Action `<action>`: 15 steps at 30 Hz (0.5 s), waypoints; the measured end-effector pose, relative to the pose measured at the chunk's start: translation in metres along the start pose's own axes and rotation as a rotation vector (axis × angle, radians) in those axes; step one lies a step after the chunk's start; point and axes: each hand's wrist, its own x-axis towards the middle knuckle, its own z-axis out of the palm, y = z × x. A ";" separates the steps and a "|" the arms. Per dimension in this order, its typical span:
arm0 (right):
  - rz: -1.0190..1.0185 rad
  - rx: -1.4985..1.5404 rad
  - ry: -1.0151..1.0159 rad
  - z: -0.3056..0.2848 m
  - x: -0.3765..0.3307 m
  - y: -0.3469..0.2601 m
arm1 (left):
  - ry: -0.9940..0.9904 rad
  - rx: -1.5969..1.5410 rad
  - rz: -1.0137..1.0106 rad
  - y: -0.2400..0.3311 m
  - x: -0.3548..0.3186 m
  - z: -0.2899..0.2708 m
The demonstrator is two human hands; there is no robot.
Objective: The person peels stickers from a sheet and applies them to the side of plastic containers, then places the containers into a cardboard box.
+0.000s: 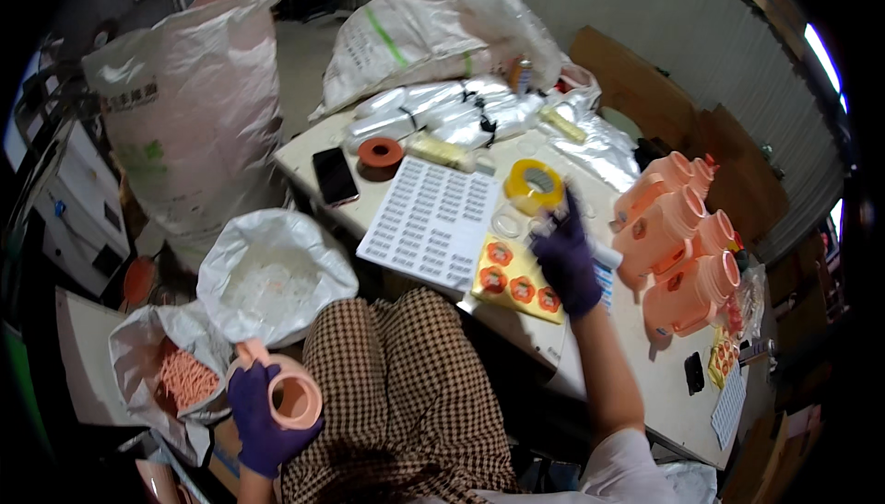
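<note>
At seven o'clock the left hand [261,416], in a purple glove, is clamped around a peach plastic jug [286,392]. Its round open mouth faces up and right, its long axis tilted toward ten o'clock. The right hand [565,260], also gloved, reaches over the tabletop [645,384] near centre; whether its fingers are closed I cannot tell. Just below it lies a yellow sheet of round orange stickers [516,281]. At three o'clock lies a cluster of matching peach jugs [682,246]. A white label sheet [431,220] lies flat beside a yellow tape roll [534,185]. Crinkled plastic sacks [189,99] stand on the floor.
</note>
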 end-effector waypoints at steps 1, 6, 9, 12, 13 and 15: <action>0.278 0.188 -0.008 0.055 -0.040 0.021 | 0.006 0.018 -0.031 -0.005 -0.004 -0.005; 0.498 0.304 -0.331 0.187 -0.173 0.079 | -0.018 0.008 0.043 -0.003 0.017 0.008; 0.005 -0.312 -0.561 0.210 -0.184 0.113 | 0.010 -0.073 -0.020 -0.012 0.013 -0.002; 0.080 -0.406 -0.687 0.214 -0.187 0.085 | 0.038 -0.120 -0.074 -0.025 -0.007 -0.015; 0.022 -0.505 -0.745 0.213 -0.187 0.074 | 0.045 -0.121 -0.094 -0.023 -0.009 -0.014; -0.040 -0.604 -0.814 0.207 -0.184 0.072 | 0.167 -0.119 -0.074 -0.017 -0.005 -0.019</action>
